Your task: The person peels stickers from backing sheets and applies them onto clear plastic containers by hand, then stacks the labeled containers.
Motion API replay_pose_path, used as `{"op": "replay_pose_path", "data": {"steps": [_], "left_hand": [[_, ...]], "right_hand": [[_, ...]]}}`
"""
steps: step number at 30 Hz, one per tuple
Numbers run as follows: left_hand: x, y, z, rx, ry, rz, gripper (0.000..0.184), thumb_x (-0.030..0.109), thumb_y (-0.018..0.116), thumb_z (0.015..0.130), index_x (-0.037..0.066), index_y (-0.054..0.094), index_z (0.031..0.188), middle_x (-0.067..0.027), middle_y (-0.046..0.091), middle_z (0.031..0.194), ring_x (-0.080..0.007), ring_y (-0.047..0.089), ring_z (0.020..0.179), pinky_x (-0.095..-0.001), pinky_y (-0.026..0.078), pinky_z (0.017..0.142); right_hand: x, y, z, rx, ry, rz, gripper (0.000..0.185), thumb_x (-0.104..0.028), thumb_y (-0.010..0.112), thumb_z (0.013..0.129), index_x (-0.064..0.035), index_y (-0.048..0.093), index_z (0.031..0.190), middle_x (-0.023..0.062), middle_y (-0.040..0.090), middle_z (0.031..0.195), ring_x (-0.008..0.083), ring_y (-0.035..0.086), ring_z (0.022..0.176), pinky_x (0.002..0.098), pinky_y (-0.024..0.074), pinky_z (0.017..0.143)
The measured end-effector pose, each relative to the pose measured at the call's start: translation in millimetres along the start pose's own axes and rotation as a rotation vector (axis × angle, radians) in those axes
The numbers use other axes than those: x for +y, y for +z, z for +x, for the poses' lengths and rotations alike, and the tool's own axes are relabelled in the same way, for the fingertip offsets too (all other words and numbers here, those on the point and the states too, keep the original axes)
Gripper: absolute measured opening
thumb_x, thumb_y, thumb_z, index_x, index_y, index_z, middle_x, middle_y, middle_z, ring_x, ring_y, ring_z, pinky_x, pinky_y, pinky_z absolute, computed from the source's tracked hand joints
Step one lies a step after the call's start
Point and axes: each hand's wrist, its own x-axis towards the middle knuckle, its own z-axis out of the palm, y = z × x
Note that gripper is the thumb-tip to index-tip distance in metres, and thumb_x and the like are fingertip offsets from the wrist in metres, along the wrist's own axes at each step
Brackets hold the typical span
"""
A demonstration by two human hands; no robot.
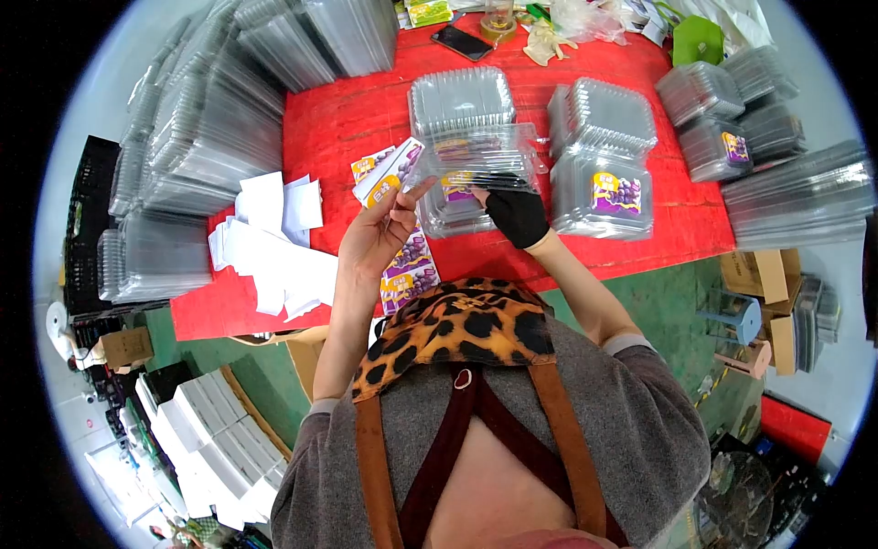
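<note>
My left hand (380, 227) is closed on a sheet of labels (400, 169), white with purple grape pictures and an orange patch. Its index finger points toward the clear plastic clamshell box (448, 218) in front of me. On my right hand (515, 215) is a black fingerless glove. That hand grips the right side of the clamshell, whose raised lid (485, 142) leans away from me. Inside or beneath the clear plastic a purple grape label shows. More label sheets (409, 274) lie on the table below my left hand.
Stacked clamshells (462, 96) stand behind, with labelled stacks (594, 197) to the right. Tall container stacks (215, 128) line the left side. Blank white paper (274, 252) is heaped at left on the red table (343, 114). A phone (462, 42) and tape roll (498, 23) lie at the back.
</note>
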Motion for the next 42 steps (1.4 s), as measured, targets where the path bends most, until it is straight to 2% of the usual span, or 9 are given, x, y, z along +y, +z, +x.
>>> {"op": "replay_pose_path", "data": {"steps": [5, 18, 19, 22, 28, 29, 32, 38, 42], "left_hand": [[-3.2, 3.1, -0.9, 0.000, 0.013, 0.016, 0.030, 0.008, 0.045, 0.102, -0.005, 0.043, 0.129, -0.0347, 0.032, 0.146, -0.0138, 0.062, 0.084, -0.0217, 0.055, 0.066], [-5.7, -0.8, -3.7, 0.024, 0.029, 0.053, 0.033, 0.009, 0.043, 0.103, -0.005, 0.040, 0.133, -0.0322, 0.036, 0.144, -0.0138, 0.061, 0.084, -0.0212, 0.055, 0.065], [-5.8, -1.7, -3.9, 0.024, 0.025, 0.058, 0.033, 0.009, 0.043, 0.103, -0.005, 0.040, 0.133, -0.0321, 0.037, 0.144, -0.0139, 0.061, 0.084, -0.0211, 0.055, 0.065], [-6.6, -5.5, -3.9, 0.024, 0.015, 0.059, 0.033, 0.009, 0.044, 0.103, -0.005, 0.041, 0.133, -0.0314, 0.038, 0.144, -0.0143, 0.061, 0.084, -0.0210, 0.054, 0.065], [-6.5, -6.2, -6.2, 0.011, 0.010, 0.081, 0.032, 0.010, 0.044, 0.103, -0.004, 0.043, 0.132, -0.0302, 0.040, 0.143, -0.0145, 0.061, 0.085, -0.0211, 0.054, 0.066], [-7.1, -6.0, -5.7, 0.008, 0.004, 0.079, 0.032, 0.010, 0.044, 0.103, -0.004, 0.043, 0.132, -0.0301, 0.041, 0.142, -0.0145, 0.061, 0.085, -0.0211, 0.054, 0.066], [-7.8, -6.3, -4.6, 0.011, 0.015, 0.102, 0.032, 0.010, 0.045, 0.103, -0.004, 0.043, 0.132, -0.0302, 0.041, 0.142, -0.0144, 0.061, 0.085, -0.0211, 0.054, 0.066], [-7.9, -13.0, -5.3, -0.005, 0.003, 0.093, 0.037, 0.010, 0.045, 0.102, -0.004, 0.039, 0.136, -0.0299, 0.041, 0.142, -0.0152, 0.061, 0.087, -0.0213, 0.055, 0.067], [-9.4, -12.7, -7.1, 0.021, 0.015, 0.089, 0.038, 0.008, 0.044, 0.102, -0.003, 0.037, 0.138, -0.0306, 0.035, 0.145, -0.0160, 0.059, 0.085, -0.0222, 0.054, 0.066]], "right_hand": [[7.7, 7.0, 3.9, -0.058, 0.079, 0.023, 0.020, -0.021, 0.065, 0.089, -0.0052, 0.072, 0.100, 0.0135, 0.071, 0.096, 0.0333, 0.067, 0.092, 0.0421, 0.0519, 0.084], [-11.9, 4.3, 8.7, -0.223, -0.279, -0.097, 0.055, -0.031, 0.072, 0.081, -0.0070, 0.057, 0.128, 0.0187, 0.059, 0.128, 0.0366, 0.057, 0.118, 0.0442, 0.0465, 0.099], [-13.2, 8.3, 5.6, -0.301, -0.251, -0.054, 0.057, -0.032, 0.073, 0.080, -0.0074, 0.056, 0.130, 0.0190, 0.058, 0.129, 0.0366, 0.054, 0.122, 0.0451, 0.0451, 0.100], [-22.5, 8.4, 0.3, -0.216, -0.239, -0.008, 0.060, -0.036, 0.074, 0.080, -0.0072, 0.056, 0.130, 0.0196, 0.057, 0.131, 0.0377, 0.052, 0.123, 0.0456, 0.0428, 0.102], [9.1, -9.5, -12.4, -0.157, -0.028, -0.206, 0.069, -0.044, 0.076, 0.075, -0.0090, 0.056, 0.131, 0.0203, 0.058, 0.128, 0.0390, 0.051, 0.122, 0.0489, 0.0385, 0.105], [11.6, -13.7, -14.7, -0.178, 0.021, -0.302, 0.062, -0.042, 0.076, 0.074, -0.0093, 0.061, 0.125, 0.0190, 0.060, 0.124, 0.0396, 0.050, 0.120, 0.0494, 0.0391, 0.103], [5.9, -23.9, -21.5, -0.073, -0.055, -0.249, 0.056, -0.039, 0.077, 0.073, -0.0082, 0.064, 0.118, 0.0178, 0.061, 0.121, 0.0400, 0.051, 0.118, 0.0484, 0.0407, 0.102], [1.1, -27.8, -24.8, -0.105, -0.043, -0.245, 0.052, -0.030, 0.077, 0.072, -0.0072, 0.064, 0.116, 0.0173, 0.061, 0.120, 0.0382, 0.053, 0.117, 0.0475, 0.0422, 0.100], [1.5, -30.6, -25.4, -0.154, -0.057, -0.224, 0.050, -0.029, 0.074, 0.078, -0.0094, 0.062, 0.122, 0.0123, 0.067, 0.105, 0.0326, 0.062, 0.100, 0.0447, 0.0502, 0.084]]}}
